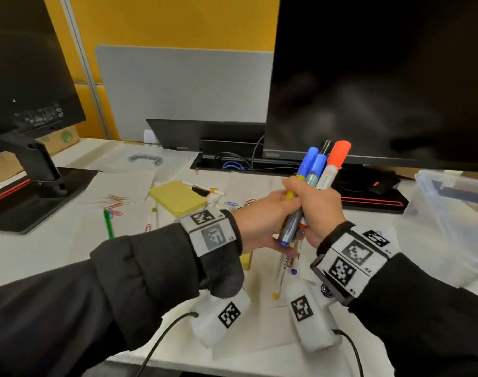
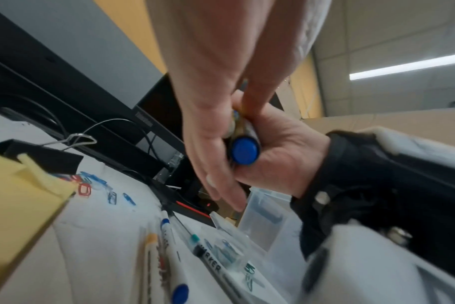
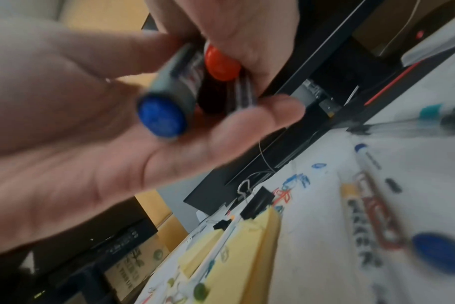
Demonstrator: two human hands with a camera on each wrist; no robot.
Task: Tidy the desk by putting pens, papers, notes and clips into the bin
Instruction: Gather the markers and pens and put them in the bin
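Over the middle of the desk both hands hold one bundle of markers (image 1: pixel 315 172) with blue, black and orange caps pointing up. My right hand (image 1: pixel 320 206) wraps its fingers round the barrels from the right. On the other side my left hand (image 1: pixel 262 221) holds the lower barrels between thumb and fingers. The left wrist view looks up at the blue butt end of the markers (image 2: pixel 244 151) between my left hand (image 2: pixel 210 123) and my right hand (image 2: pixel 286 160). The clear plastic bin (image 1: pixel 450 202) stands at the right.
On the papers lie a yellow sticky-note pad (image 1: pixel 178 197), coloured paper clips (image 1: pixel 114 206), a green pen (image 1: pixel 108 223) and a white marker (image 1: pixel 282 268) under the hands. The bin's lid (image 1: pixel 148 159) lies at the back. Two monitors (image 1: pixel 382 77) stand behind.
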